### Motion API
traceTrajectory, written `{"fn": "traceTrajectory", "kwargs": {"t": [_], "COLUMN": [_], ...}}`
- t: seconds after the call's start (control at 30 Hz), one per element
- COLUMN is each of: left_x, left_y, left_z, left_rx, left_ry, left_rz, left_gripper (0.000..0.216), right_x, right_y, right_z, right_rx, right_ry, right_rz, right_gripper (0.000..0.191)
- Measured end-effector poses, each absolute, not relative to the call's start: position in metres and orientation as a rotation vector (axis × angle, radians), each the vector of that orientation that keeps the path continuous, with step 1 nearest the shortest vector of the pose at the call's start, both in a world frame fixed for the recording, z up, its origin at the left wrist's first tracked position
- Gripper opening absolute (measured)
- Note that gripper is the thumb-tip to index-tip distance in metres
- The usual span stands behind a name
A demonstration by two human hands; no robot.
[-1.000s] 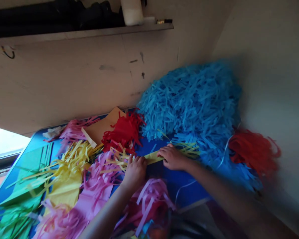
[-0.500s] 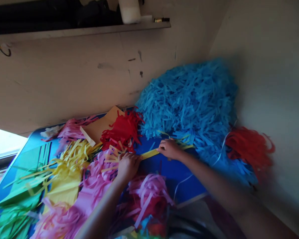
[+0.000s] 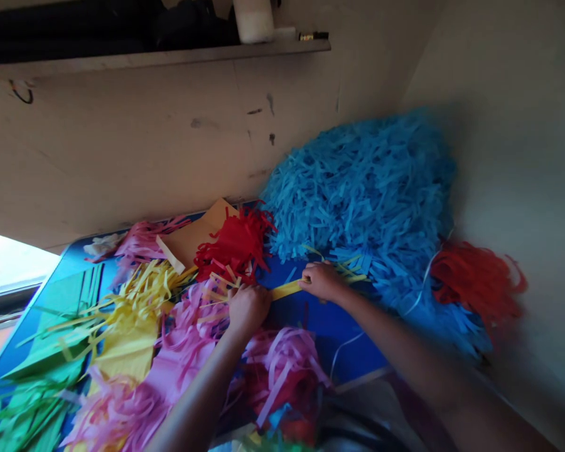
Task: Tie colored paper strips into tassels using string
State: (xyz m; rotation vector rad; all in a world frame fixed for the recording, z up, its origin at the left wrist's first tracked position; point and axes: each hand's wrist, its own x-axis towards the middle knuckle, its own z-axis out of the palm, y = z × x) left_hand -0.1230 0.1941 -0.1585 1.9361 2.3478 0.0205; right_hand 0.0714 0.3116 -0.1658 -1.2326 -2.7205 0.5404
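Note:
A yellow fringed paper strip (image 3: 286,289) stretches between my two hands over the blue table (image 3: 287,317). My left hand (image 3: 248,307) is closed on its left part, where pale yellow fringe ends fan out past the fingers. Closed on the right part is my right hand (image 3: 322,280), and more yellow strands stick out beyond it. Pink fringed paper (image 3: 188,351) lies beneath and beside my left hand. Just behind it rests a bunch of red fringed paper (image 3: 238,242). A large heap of blue fringed paper (image 3: 362,188) rises beyond my right hand.
Yellow fringed paper (image 3: 129,339) and green fringed paper (image 3: 42,351) cover the table's left side. An orange-tan sheet (image 3: 188,242) lies at the back. Another red bunch (image 3: 471,273) sits at right, near a white string (image 3: 421,285). A shelf (image 3: 169,61) juts from the wall above.
The whole view has shifted slightly, so things appear a little further right. Both hands keep their hold on the yellow strip, with almost no movement relative to the table.

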Motion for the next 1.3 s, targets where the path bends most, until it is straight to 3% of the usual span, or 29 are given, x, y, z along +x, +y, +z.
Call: {"fn": "traceTrajectory", "kwargs": {"t": [0.2, 0.43, 0.8, 0.9, 1.0, 1.3], "left_x": [-0.121, -0.116, -0.119, -0.122, -0.129, -0.155], "left_y": [0.186, 0.183, 0.189, 0.187, 0.182, 0.174], "left_z": [-0.146, -0.14, -0.151, -0.155, -0.158, -0.181], "left_rx": [2.106, 2.45, 2.418, 2.383, 2.371, 2.116], "left_ry": [2.337, 1.965, 2.137, 2.183, 2.175, 2.238], "left_rz": [0.15, 0.139, 0.278, 0.333, 0.375, 0.533], "left_gripper": [0.024, 0.02, 0.021, 0.023, 0.024, 0.018], "right_x": [0.074, 0.069, 0.051, 0.048, 0.053, 0.079], "right_y": [0.306, 0.295, 0.311, 0.301, 0.301, 0.33], "right_z": [-0.153, -0.156, -0.163, -0.165, -0.171, -0.188], "right_rx": [-1.227, -0.513, -0.659, -0.593, -0.545, -0.796], "right_ry": [-2.697, -2.951, -2.842, -2.826, -2.821, -2.707], "right_rz": [0.362, 0.229, 0.331, 0.286, 0.27, 0.519], "right_gripper": [0.013, 0.018, 0.009, 0.023, 0.015, 0.011]}}
